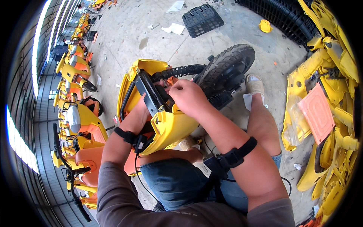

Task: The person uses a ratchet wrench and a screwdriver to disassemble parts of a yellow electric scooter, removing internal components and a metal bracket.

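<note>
A yellow scooter's rear body [166, 130] stands in front of me, its seat area uncovered. My left hand [163, 85] reaches under the black metal bracket [148, 92] into the body, and most of its fingers are hidden. Close by on the right, my right hand [188, 97] is bent into a closed pinch over the edge of the body. What it pinches is out of sight. An orange piece [172, 80] shows between the two hands, beside a black coil-spring shock absorber [185, 70]. Beyond it is the knobbly rear wheel [236, 60].
Yellow scooters [77, 73] stand in a row along the left. Stacked yellow body panels [336, 109] and an orange panel [317, 113] fill the right side. A black plastic crate [203, 20] and paper scraps [174, 28] lie on the concrete floor ahead.
</note>
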A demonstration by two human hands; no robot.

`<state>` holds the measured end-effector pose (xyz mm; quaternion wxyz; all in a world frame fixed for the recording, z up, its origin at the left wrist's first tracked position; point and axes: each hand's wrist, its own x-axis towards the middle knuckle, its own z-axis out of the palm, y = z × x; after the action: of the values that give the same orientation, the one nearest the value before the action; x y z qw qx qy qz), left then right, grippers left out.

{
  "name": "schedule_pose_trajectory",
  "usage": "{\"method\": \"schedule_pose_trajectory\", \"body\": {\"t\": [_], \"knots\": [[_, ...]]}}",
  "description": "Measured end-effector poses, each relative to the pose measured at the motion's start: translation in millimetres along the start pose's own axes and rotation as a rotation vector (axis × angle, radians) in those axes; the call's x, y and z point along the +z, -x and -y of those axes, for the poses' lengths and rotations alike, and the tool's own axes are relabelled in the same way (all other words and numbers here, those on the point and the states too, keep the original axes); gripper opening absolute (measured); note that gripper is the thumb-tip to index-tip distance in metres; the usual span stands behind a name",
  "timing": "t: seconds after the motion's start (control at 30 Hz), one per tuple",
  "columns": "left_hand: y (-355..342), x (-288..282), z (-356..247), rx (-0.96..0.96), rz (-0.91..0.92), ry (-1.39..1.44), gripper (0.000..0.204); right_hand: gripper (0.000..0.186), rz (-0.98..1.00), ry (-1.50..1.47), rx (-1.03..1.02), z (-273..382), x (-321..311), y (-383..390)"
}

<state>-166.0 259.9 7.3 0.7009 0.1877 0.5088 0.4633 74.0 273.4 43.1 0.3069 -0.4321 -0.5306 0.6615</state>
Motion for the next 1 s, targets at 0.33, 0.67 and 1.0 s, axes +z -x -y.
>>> {"method": "schedule_pose_trajectory", "body": {"t": [0.33, 0.67, 1.0], "knots": [[-5, 7, -3, 0.02, -0.033, 0.001, 0.055, 0.025, 0.029, -0.034, 0.014, -1, -3, 0], [5, 14, 0, -0.032, -0.158, -0.047, 0.023, 0.027, 0.02, -0.025, 0.013, 1, -6, 4], [5, 20, -5, -0.061, -0.213, -0.101, 0.013, 0.027, 0.023, -0.03, 0.024, 0, -4, 4]]}}
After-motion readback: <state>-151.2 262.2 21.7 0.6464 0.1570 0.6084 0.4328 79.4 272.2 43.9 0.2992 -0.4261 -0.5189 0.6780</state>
